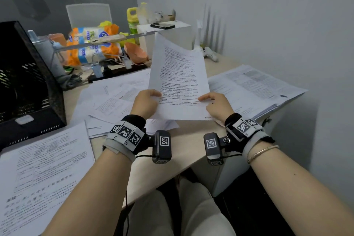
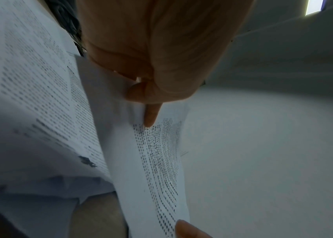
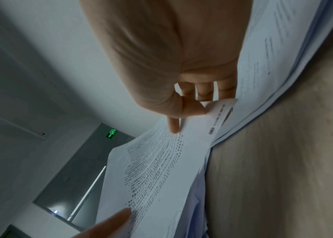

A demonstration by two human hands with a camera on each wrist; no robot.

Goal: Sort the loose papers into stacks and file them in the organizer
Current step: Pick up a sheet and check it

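Observation:
A printed sheet (image 1: 178,74) stands tilted upright above the desk, held by its lower edge. My left hand (image 1: 146,101) pinches its lower left side, thumb on the print. My right hand (image 1: 216,105) pinches the lower right side. The left wrist view shows the sheet (image 2: 159,161) with my left thumb (image 2: 151,116) on it. The right wrist view shows the sheet (image 3: 161,169) under my right thumb (image 3: 173,125). Loose papers (image 1: 115,97) lie spread behind the hands. One stack (image 1: 252,90) sits at the right, another (image 1: 44,174) at the near left. The black mesh organizer (image 1: 24,86) stands at the far left.
Along the back of the desk (image 1: 183,140) are a snack bag (image 1: 92,44), a green bottle (image 1: 132,19), a white box (image 1: 168,34) with a phone (image 1: 162,25) on it, and a white game controller (image 1: 209,54). The wall is close on the right.

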